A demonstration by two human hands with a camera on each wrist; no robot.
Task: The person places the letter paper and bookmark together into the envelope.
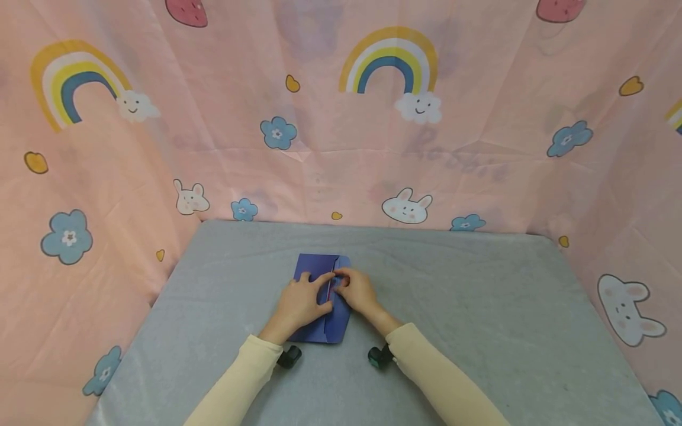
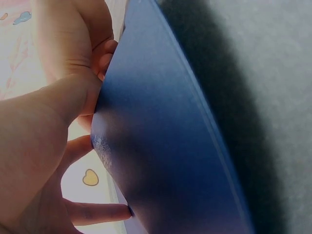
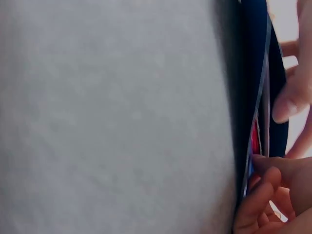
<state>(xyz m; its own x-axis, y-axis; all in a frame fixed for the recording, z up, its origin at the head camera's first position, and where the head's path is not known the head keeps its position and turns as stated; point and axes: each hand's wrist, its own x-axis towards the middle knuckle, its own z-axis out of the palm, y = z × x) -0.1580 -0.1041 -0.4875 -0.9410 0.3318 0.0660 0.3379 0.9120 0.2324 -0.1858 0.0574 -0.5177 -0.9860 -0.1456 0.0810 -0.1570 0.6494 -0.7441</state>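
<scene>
A dark blue paper envelope (image 1: pixel 319 263) lies on the grey cloth, its lighter flap (image 1: pixel 337 328) folded out to the right. My left hand (image 1: pixel 301 300) rests on the envelope's body with fingers spread, fingertips close to the opening. In the left wrist view, the blue paper (image 2: pixel 161 117) bows up under those fingertips. My right hand (image 1: pixel 359 291) is curled at the opening. Its thumb and finger pinch a thin red-and-blue card (image 3: pixel 255 140) that shows between the envelope's layers in the right wrist view. Most of that card is hidden inside.
Grey cloth (image 1: pixel 469 307) covers the table around the envelope. A pink printed curtain (image 1: pixel 341 171) stands along the back and both sides. Dark wrist cameras (image 1: pixel 289 357) sit under the cream sleeves (image 1: pixel 434 370), low over the cloth.
</scene>
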